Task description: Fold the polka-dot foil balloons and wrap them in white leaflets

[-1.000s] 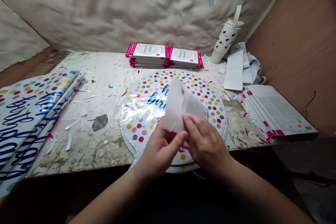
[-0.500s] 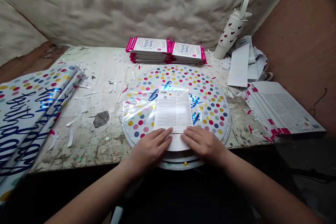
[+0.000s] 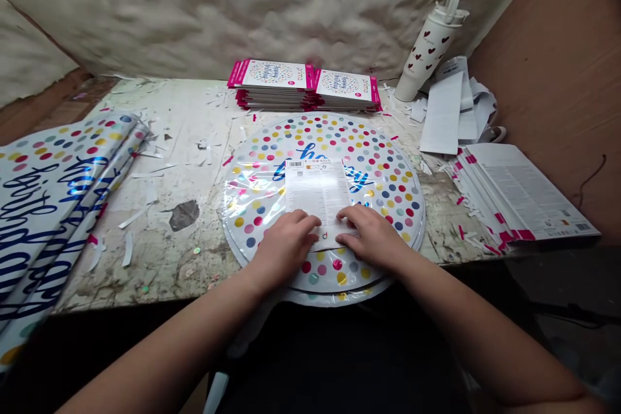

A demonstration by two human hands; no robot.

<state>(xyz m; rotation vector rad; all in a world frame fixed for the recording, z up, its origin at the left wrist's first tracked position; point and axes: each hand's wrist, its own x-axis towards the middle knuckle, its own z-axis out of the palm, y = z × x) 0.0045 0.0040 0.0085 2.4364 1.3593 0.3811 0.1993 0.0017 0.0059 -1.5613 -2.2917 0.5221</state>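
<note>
Both hands, the left (image 3: 286, 242) and the right (image 3: 371, 233), have shifted up the card (image 3: 317, 191), and its lower flap (image 3: 326, 236), spread flat half a second ago, is folded over. On each, bent fingers stand apart from the thumb, resting on the card's lower end. This one smooth, printed card lies on glossy, dotted round foils (image 3: 400, 187); two rims show. Shiny folded foils (image 3: 48, 207) at left merge too closely to count. Flaking paint roughens the worktop (image 3: 160, 272), strewn with thin paper scraps (image 3: 127, 249). At right slants one pile of cards (image 3: 533, 194). Beyond are two stacks of packs (image 3: 279, 74), one tapered bottle (image 3: 427, 52) and one crumpled wall cover (image 3: 194, 13).
</note>
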